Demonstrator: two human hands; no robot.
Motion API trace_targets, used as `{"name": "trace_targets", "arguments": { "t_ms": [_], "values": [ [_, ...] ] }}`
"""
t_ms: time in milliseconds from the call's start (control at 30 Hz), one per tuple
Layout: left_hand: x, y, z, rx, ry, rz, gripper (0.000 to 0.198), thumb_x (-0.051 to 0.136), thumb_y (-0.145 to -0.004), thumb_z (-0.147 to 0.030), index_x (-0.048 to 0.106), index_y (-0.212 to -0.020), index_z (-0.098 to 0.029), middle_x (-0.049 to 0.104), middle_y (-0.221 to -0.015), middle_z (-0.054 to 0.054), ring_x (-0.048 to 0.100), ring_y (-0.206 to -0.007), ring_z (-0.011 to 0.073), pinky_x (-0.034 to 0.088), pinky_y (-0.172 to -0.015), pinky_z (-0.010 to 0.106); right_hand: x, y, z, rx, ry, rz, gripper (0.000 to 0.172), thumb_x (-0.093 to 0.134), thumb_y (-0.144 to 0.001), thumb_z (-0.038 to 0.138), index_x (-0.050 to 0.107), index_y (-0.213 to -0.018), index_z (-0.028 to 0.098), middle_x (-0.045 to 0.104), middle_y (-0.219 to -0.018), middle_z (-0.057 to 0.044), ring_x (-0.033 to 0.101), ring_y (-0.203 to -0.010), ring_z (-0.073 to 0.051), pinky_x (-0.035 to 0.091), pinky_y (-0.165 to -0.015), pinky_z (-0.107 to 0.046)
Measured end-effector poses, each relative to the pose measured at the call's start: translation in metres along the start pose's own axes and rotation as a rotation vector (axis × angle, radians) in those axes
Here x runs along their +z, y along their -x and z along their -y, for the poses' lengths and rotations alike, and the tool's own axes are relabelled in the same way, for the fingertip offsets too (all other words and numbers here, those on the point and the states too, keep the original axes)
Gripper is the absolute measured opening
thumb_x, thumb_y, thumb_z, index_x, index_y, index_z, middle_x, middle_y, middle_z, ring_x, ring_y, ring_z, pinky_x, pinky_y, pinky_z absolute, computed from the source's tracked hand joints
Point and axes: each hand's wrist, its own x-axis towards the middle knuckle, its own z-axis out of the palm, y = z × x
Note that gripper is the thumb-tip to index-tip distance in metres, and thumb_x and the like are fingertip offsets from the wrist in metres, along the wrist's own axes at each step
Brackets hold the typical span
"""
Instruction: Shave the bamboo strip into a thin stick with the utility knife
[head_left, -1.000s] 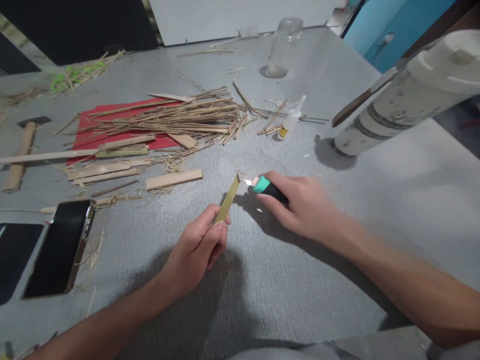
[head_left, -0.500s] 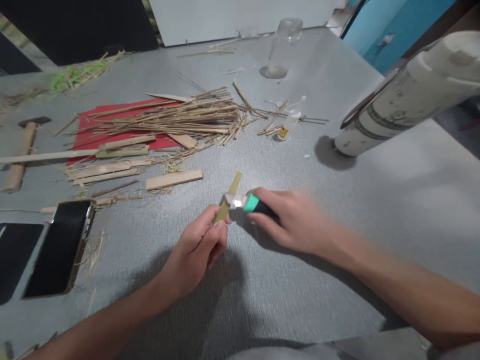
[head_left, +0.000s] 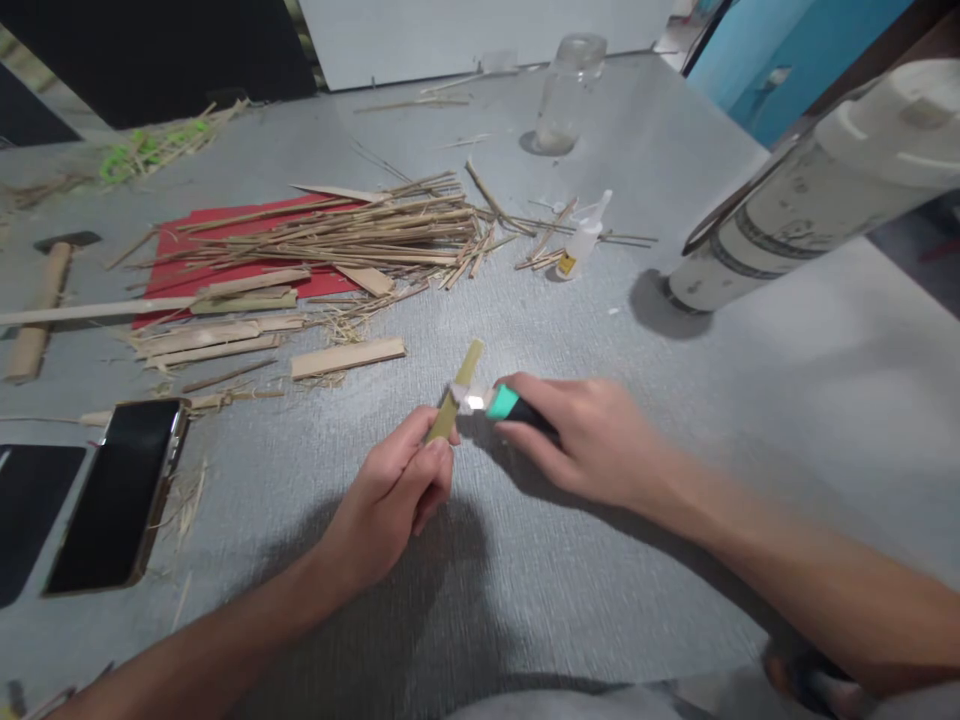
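Note:
My left hand [head_left: 401, 480] is closed around the lower end of a narrow yellow-green bamboo strip [head_left: 469, 362], which points up and away from me over the table. In my right hand [head_left: 577, 430] is a utility knife [head_left: 504, 402] with a green and black handle. Its blade lies across the strip just above my left fingers, and glare partly hides the edge. To the left of the strip, a flat pale bamboo piece [head_left: 349, 358] lies on the table.
Thin dry stalks [head_left: 360, 235] are heaped on red paper [head_left: 180, 240]. A hammer [head_left: 49, 300] and a phone [head_left: 116, 500] lie at the left. A small glue bottle [head_left: 581, 245], a glass jar [head_left: 568, 100] and a tall white flask [head_left: 795, 200] stand toward the back and right.
Both hands keep almost the same place. The strip and knife blade have shifted only slightly; the blade still lies across the strip.

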Motion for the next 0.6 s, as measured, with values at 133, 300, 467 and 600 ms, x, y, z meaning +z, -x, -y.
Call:
{"name": "trace_targets", "arguments": {
  "t_ms": [133, 300, 467, 600],
  "values": [
    [0.000, 0.000, 0.000, 0.014, -0.023, 0.006, 0.029, 0.043, -0.117, -0.044, 0.055, -0.105, -0.021, 0.044, -0.059, -0.010, 0.032, -0.047, 0.0084, 0.035, -0.045, 0.019, -0.007, -0.004, -0.006, 0.095, 0.040, -0.087, 0.036, 0.047, -0.114, 0.051, 0.063, -0.107, 0.019, 0.065, -0.075, -0.004, 0.055, -0.063, -0.019, 0.027, -0.062, -0.033],
    [0.000, 0.001, 0.001, 0.028, -0.028, 0.006, 0.030, 0.043, -0.117, -0.047, 0.055, -0.107, -0.021, 0.044, -0.060, -0.010, 0.033, -0.048, 0.0090, 0.035, -0.046, 0.020, 0.002, 0.001, -0.001, -0.018, -0.024, -0.017, 0.037, 0.046, -0.114, 0.050, 0.064, -0.111, 0.018, 0.070, -0.080, -0.005, 0.056, -0.064, -0.019, 0.027, -0.062, -0.033],
    [0.001, -0.001, 0.000, 0.012, -0.023, 0.003, 0.030, 0.043, -0.117, -0.046, 0.054, -0.104, -0.022, 0.044, -0.059, -0.010, 0.033, -0.047, 0.0088, 0.035, -0.045, 0.019, 0.005, 0.003, 0.001, -0.051, -0.033, 0.014, 0.040, 0.045, -0.114, 0.053, 0.066, -0.113, 0.019, 0.073, -0.084, -0.006, 0.057, -0.065, -0.018, 0.026, -0.062, -0.032],
    [0.001, 0.000, 0.002, 0.019, 0.018, -0.010, 0.028, 0.044, -0.117, -0.046, 0.055, -0.107, -0.022, 0.042, -0.058, -0.011, 0.031, -0.046, 0.0088, 0.034, -0.043, 0.018, -0.005, -0.002, -0.002, 0.033, 0.007, -0.038, 0.037, 0.047, -0.114, 0.050, 0.065, -0.109, 0.018, 0.070, -0.080, -0.006, 0.055, -0.064, -0.018, 0.027, -0.062, -0.032]
  ]
}}
